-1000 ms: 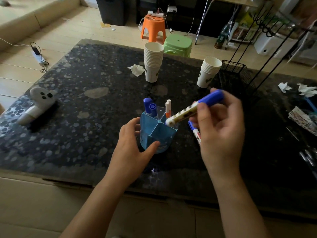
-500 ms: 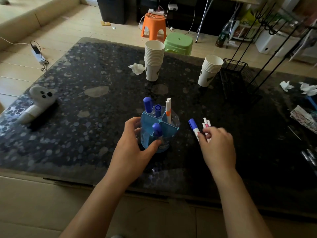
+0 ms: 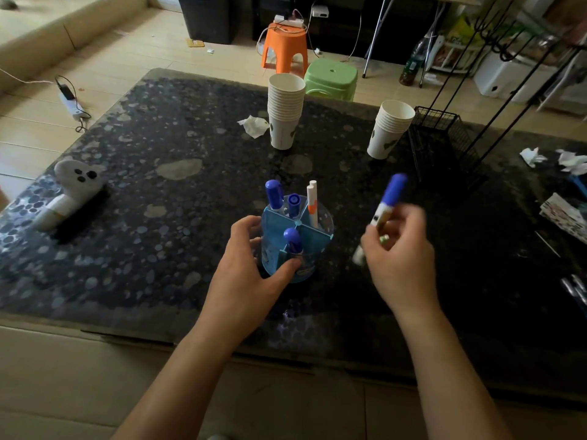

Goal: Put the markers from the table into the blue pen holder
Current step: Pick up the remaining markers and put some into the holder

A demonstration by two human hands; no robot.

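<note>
The blue pen holder (image 3: 317, 242) stands near the front of the dark speckled table (image 3: 178, 198). It holds three blue-capped markers (image 3: 274, 193) and two white pens with orange (image 3: 312, 201). My left hand (image 3: 251, 271) grips the holder's left and front side. To the right of the holder, my right hand (image 3: 401, 265) is lifted off the table and holds a blue-capped marker (image 3: 389, 198), blurred, cap pointing up and away. A second white marker end (image 3: 359, 257) pokes out below that hand.
Two stacks of paper cups (image 3: 284, 115) (image 3: 389, 130) stand further back, with a crumpled tissue (image 3: 254, 126) beside the left one. A black wire basket (image 3: 444, 138) is at the right rear. A white ghost-shaped toy (image 3: 68, 188) lies at the left edge. More tissues (image 3: 568, 160) lie far right.
My right hand dropped one blue marker into the holder's front compartment, went down to the markers on the table, and has now lifted with another blue-capped marker. My left hand stayed on the holder.
</note>
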